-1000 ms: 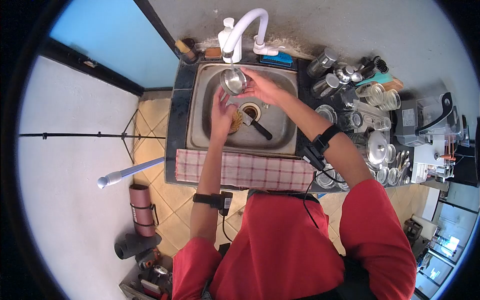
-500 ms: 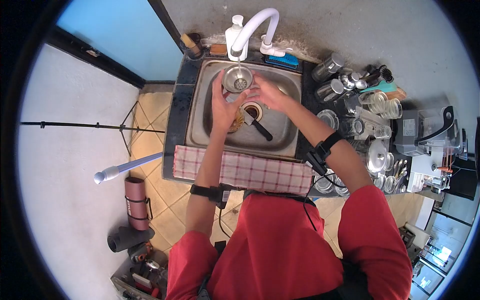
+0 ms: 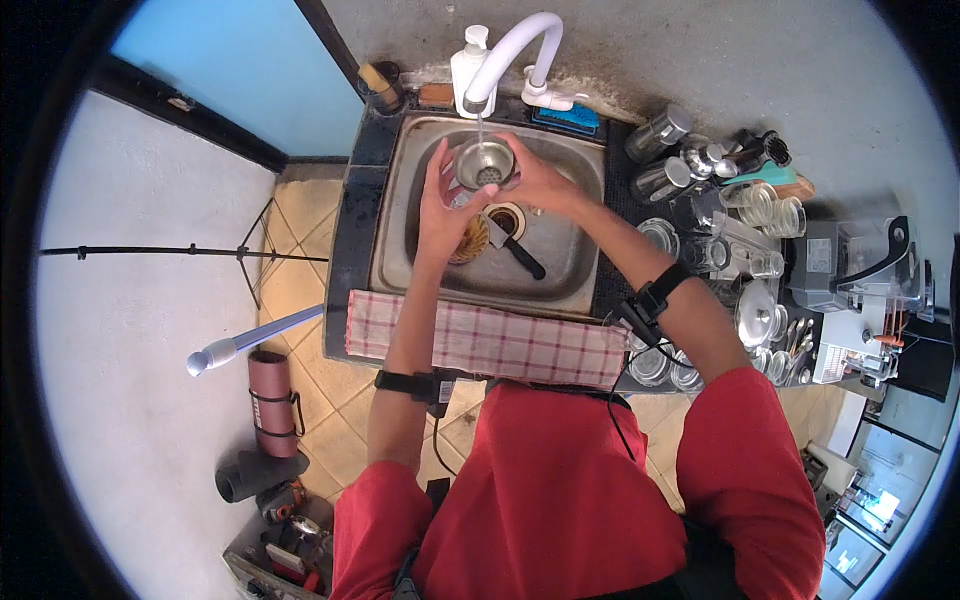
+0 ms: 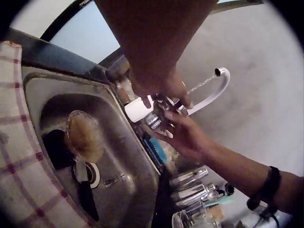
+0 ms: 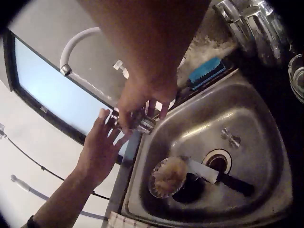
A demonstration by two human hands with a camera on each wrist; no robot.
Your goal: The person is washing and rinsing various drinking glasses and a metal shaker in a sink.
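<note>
Water runs from the white faucet point(image 3: 520, 45) into a small round metal strainer cup point(image 3: 484, 160) with a perforated bottom, held above the sink. The left hand point(image 3: 441, 208) supports it from the left, thumb against its near side and fingers along the far left. From the right, the right hand point(image 3: 542, 186) grips the rim and side with curled fingers. Below, in the sink point(image 3: 560, 250), lie a knife with a black handle point(image 3: 524, 262) and a glass dish holding something tan point(image 5: 169, 176), near the drain point(image 5: 217, 161).
A checked cloth point(image 3: 480, 340) lies along the sink's front edge. Glass jars point(image 3: 762, 205), metal shakers point(image 3: 660, 133) and a metal lid point(image 3: 755, 312) crowd the counter at right. Behind the sink are a white pump bottle point(image 3: 470, 72) and a blue brush point(image 3: 567, 119).
The strainer cup has come under the running water and tilted so its perforated bottom shows. The right hand has shifted its hold up along the cup's right side.
</note>
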